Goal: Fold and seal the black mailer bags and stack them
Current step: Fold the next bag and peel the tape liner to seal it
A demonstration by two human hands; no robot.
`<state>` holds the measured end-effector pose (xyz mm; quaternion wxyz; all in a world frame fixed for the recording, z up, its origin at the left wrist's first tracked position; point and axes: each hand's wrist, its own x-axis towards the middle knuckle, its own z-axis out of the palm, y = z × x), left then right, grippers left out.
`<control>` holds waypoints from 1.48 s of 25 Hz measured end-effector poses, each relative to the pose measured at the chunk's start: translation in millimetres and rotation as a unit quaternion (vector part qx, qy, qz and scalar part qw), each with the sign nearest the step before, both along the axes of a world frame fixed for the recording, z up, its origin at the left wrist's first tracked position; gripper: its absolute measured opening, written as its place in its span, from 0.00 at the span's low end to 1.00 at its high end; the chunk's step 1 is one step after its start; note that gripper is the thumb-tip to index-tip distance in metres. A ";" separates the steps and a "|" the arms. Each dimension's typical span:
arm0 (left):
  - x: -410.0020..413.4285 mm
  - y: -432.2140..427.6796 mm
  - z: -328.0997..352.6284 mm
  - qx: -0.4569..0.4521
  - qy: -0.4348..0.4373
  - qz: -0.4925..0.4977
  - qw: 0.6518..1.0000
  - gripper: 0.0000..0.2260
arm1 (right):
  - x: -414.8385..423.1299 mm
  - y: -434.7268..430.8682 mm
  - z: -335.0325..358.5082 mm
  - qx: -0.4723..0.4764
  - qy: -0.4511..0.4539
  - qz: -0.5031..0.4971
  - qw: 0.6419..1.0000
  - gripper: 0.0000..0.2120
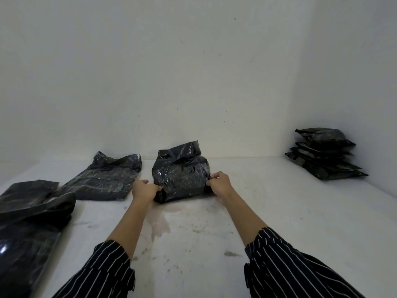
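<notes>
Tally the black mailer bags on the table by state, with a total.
Held bag, gripped by left hand and right hand: 1
Loose at the left: 2, the far loose bag and the near loose bag
In the stack at the right: about 5, layers hard to separate
Total: about 8

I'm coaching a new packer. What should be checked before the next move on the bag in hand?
1. Left hand grips the bag's left edge: ok.
2. Right hand grips its right edge: ok.
3. Flap folded down: not ok, it stands up.
4. Sticky strip exposed: cannot tell.
5. Stack at the far right can take another: ok.
</notes>
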<state>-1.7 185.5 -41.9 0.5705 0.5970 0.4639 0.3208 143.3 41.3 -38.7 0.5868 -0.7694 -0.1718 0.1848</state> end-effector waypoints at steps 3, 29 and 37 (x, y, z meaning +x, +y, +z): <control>-1.6 -23.6 10.5 -0.087 -0.123 -0.062 0.987 0.08 | 5.7 -29.3 11.4 0.123 0.096 0.005 0.988 0.13; -20.5 -199.6 27.5 0.041 -0.168 -0.314 0.934 0.09 | -35.5 -193.7 178.2 -0.433 -0.569 0.073 0.695 0.26; -22.3 -197.7 19.7 0.011 -0.137 -0.339 0.931 0.10 | -22.2 -195.7 182.6 -0.315 -0.457 0.135 0.821 0.07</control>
